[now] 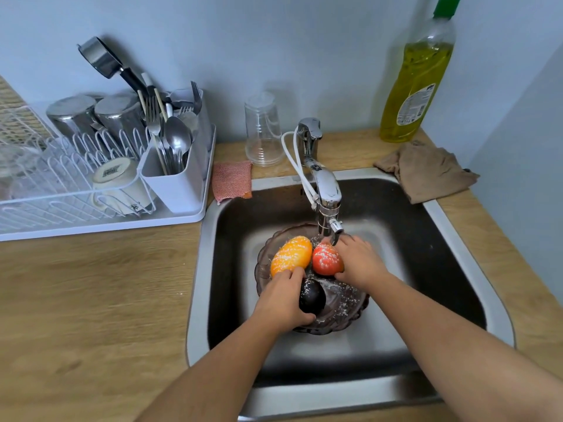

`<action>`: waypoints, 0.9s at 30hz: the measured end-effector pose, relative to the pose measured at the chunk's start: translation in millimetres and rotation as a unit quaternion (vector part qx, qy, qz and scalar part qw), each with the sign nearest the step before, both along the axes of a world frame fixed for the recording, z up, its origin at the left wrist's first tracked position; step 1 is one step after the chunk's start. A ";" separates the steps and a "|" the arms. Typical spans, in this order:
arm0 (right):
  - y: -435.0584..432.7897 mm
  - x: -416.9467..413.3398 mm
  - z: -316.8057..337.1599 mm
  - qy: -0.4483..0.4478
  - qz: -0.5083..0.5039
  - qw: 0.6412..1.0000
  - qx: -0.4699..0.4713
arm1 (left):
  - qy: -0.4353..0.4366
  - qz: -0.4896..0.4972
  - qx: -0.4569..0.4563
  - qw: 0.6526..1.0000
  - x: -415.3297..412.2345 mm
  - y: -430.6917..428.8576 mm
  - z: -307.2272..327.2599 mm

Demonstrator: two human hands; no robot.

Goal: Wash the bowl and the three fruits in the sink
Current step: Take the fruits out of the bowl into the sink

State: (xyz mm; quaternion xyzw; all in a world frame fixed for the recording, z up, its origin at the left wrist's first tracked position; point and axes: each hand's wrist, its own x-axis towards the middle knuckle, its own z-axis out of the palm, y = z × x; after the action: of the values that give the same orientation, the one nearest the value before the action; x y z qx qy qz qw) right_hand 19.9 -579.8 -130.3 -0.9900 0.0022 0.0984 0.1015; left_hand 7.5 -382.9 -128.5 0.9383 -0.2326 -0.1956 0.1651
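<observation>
One dark glass bowl [342,316] sits in the middle of the sink [198,269], right under the tap [326,190], with water splashing into it. It holds three fruits, all wet: an orange fruit [291,255] at the back left, a red fruit [326,258] touching it at the back right, and a dark fruit [312,295] in front of both. The two hands are apart, each on its own fruit. The left hand [281,300] is wrapped round the dark fruit, thumb under it, its fingertips reaching the near end of the orange fruit. The right hand [359,261] clasps the red fruit from the right, just below the spout.

On the counter [91,300], one pink scrubber [231,181] lies at the sink's back left corner, hanging over the rim. One upturned clear glass [263,129] stands behind it, left of the tap. One brown cloth [426,172] lies at the sink's back right corner, and one bottle [420,74] of yellow liquid stands behind it by the wall. A white rack [100,214] fills the counter's back left; it holds two upturned steel cups [71,114], one white mug [117,178] on its side and one cutlery holder [176,181].
</observation>
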 end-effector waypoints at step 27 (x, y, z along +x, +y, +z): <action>-48.4 -37.9 23.1 0.038 -0.259 0.965 -0.024 | -0.039 -0.016 -0.096 0.994 102.2 -152.3 14.3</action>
State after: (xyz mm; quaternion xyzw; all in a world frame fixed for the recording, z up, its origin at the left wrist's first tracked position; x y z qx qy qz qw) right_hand -18.0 -628.3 -107.2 -0.9534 0.2643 0.1061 0.0999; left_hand 109.7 -535.3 -114.2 0.9212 -0.2716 -0.1383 0.2420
